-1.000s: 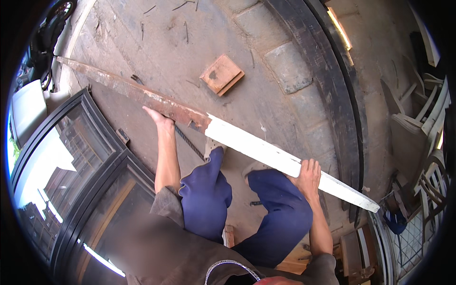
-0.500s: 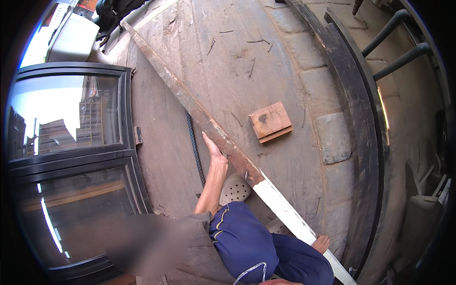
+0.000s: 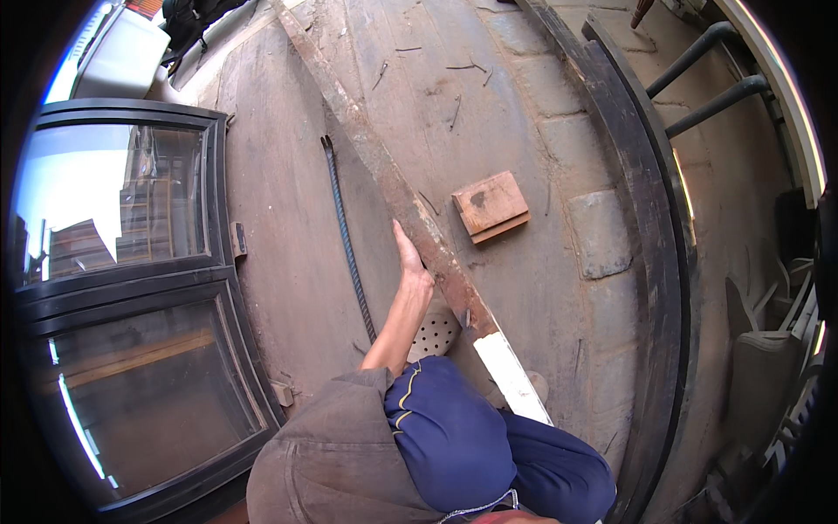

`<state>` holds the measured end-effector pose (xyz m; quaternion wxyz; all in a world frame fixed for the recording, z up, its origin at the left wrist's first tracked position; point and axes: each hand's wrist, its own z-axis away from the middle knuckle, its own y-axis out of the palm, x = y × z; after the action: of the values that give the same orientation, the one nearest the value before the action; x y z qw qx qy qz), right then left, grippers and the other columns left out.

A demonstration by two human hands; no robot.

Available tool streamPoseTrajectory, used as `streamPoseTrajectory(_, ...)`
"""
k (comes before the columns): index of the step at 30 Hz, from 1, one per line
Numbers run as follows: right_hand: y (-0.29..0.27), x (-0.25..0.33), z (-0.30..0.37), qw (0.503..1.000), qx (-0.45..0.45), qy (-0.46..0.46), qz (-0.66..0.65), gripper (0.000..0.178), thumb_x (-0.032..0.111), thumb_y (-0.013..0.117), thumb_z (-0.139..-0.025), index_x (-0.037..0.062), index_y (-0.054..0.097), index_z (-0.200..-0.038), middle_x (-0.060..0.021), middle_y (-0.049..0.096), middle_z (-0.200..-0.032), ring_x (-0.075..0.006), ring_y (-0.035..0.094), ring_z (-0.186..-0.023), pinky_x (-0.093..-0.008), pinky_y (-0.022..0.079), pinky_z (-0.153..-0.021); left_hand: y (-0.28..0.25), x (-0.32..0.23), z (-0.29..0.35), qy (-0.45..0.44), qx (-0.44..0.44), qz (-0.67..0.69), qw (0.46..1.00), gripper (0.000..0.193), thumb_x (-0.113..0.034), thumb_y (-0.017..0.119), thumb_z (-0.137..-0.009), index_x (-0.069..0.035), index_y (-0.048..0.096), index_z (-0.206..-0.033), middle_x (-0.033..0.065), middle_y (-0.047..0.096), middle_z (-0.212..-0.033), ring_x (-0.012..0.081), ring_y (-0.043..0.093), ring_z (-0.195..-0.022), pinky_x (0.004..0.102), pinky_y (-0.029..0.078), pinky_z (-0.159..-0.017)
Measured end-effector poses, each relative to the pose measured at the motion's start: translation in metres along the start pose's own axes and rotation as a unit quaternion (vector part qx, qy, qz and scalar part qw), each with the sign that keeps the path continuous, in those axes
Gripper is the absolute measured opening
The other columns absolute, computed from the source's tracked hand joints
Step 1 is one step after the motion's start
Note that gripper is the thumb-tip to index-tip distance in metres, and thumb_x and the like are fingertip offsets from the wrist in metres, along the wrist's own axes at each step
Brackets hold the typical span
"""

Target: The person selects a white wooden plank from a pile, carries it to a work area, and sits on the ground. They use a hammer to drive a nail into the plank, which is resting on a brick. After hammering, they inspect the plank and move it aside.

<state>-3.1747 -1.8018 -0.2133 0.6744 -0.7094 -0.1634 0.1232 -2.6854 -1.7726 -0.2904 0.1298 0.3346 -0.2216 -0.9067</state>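
A long, worn wooden plank [image 3: 384, 170] slants across the view from the top left to my knees. Its far part is scuffed brown and its near part is painted white. My left hand [image 3: 412, 262] holds the plank at its left edge, with the thumb side stretched along the wood and the other fingers hidden behind or under it. A small piece, perhaps a nail, juts out near the white paint. My right hand is out of sight, as is the plank's near end behind my knee. Left of the plank lies a dark blue pry bar [image 3: 349, 253] with a forked tip.
A reddish-brown block [image 3: 491, 205] lies right of the plank. Several bent nails or twigs are scattered on the boards beyond. Dark-framed glass panes [image 3: 131, 278] stand at the left. Long dark beams [image 3: 637, 157] run along the right, with grey pipes [image 3: 707, 57] beyond them.
The plank has turned steeper, its far end swinging right and its near end shifting left. My left hand has moved slightly up and right with it. My right hand has left the view.
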Motion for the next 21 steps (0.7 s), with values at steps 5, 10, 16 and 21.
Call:
streamPoseTrajectory(5,-0.03,0.003,0.006,1.0,-0.013,0.0,0.0,0.054,0.022,0.082,-0.055,0.0014,0.054,-0.096,-0.0156,0.051,-0.087,-0.0377,0.05,-0.086,-0.0445,0.04,-0.077,0.034,0.002,-0.02,-0.004,0.018,-0.043,0.999,0.079,-0.068,0.021,-0.096,-0.008,0.033,-0.147,0.0176,0.04,-0.144,0.0323,0.042,-0.131,0.0487,0.04,-0.106)
streamPoseTrajectory(10,-0.027,0.005,-0.008,0.999,-0.007,0.013,-0.035,0.055,0.017,0.083,-0.057,-0.0003,0.056,-0.102,-0.0165,0.055,-0.091,-0.0383,0.051,-0.089,-0.0466,0.041,-0.081,0.052,-0.006,-0.028,0.015,0.116,-0.039,0.992,0.087,-0.07,0.02,-0.095,-0.004,0.023,-0.151,0.0202,0.024,-0.155,0.0341,0.026,-0.142,0.0481,0.026,-0.115)
streamPoseTrajectory(16,0.022,-0.044,-0.062,0.998,0.038,0.007,-0.056,0.062,0.025,0.088,-0.054,0.0012,0.057,-0.102,-0.015,0.056,-0.092,-0.0373,0.053,-0.092,-0.0464,0.041,-0.083,0.041,-0.006,-0.044,0.135,0.042,-0.389,0.91,0.091,-0.069,0.026,-0.096,0.005,0.024,-0.148,0.0235,0.024,-0.154,0.0343,0.023,-0.144,0.0475,0.021,-0.117)
streamPoseTrajectory(21,0.039,-0.04,-0.056,0.999,0.031,0.006,0.021,0.064,0.029,0.088,-0.056,0.0021,0.057,-0.106,-0.0149,0.057,-0.098,-0.0358,0.053,-0.097,-0.0441,0.041,-0.085,-0.069,-0.075,0.001,0.168,-0.037,-0.419,0.892,0.078,-0.054,0.048,-0.097,0.01,0.035,-0.142,0.0231,0.042,-0.145,0.0341,0.042,-0.133,0.044,0.035,-0.11)
